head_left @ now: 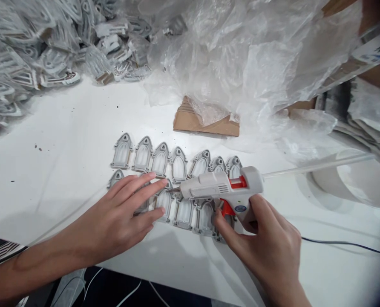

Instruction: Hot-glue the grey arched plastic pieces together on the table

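Hands [113, 217] [268, 243], glue gun [209, 187], illegible blue badge [240, 209]

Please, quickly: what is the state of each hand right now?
Left hand: open, fingers resting flat on the arched grey pieces.
Right hand: closed, holding a hot glue gun.

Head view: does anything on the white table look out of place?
The arched gray piece at the left end of the lower row looks tilted, out of line with the upper row, and sits partly under the left hand.
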The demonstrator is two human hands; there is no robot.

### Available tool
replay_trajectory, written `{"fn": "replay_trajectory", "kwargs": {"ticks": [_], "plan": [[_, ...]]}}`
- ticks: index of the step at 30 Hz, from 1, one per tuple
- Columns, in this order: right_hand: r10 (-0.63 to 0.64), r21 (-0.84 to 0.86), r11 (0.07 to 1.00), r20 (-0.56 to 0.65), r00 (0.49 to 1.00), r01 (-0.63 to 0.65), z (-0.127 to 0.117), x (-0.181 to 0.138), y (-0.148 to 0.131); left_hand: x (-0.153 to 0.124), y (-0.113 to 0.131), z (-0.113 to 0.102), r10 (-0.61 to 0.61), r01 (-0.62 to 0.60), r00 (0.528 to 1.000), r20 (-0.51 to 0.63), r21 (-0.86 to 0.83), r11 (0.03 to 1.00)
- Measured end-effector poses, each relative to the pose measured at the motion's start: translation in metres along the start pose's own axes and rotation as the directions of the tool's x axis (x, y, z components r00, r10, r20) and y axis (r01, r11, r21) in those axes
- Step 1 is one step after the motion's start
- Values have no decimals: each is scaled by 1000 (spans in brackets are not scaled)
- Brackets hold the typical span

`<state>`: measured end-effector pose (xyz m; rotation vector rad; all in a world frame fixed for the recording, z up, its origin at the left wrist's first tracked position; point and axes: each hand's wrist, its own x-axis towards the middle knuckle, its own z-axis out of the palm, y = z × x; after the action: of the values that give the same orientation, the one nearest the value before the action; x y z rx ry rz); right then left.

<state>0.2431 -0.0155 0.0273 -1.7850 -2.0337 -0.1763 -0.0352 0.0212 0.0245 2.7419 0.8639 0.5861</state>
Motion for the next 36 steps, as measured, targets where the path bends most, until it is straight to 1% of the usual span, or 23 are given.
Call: {"fn": "replay_trajectory", "kwargs": {"ticks": [14,27,36], "plan": [[-32,10,999,18,999,32,0,-2,2,1,0,-1,-3,3,1000,4,-9,1000],[6,-20,1000,4,1000,-6,0,-2,1,-1,-2,0,-12,12,1000,17,-4,1000],[15,-37,999,29,999,-14,-1,-3,3,-4,-3,0,-21,22,999,49,-21,1000]]}}
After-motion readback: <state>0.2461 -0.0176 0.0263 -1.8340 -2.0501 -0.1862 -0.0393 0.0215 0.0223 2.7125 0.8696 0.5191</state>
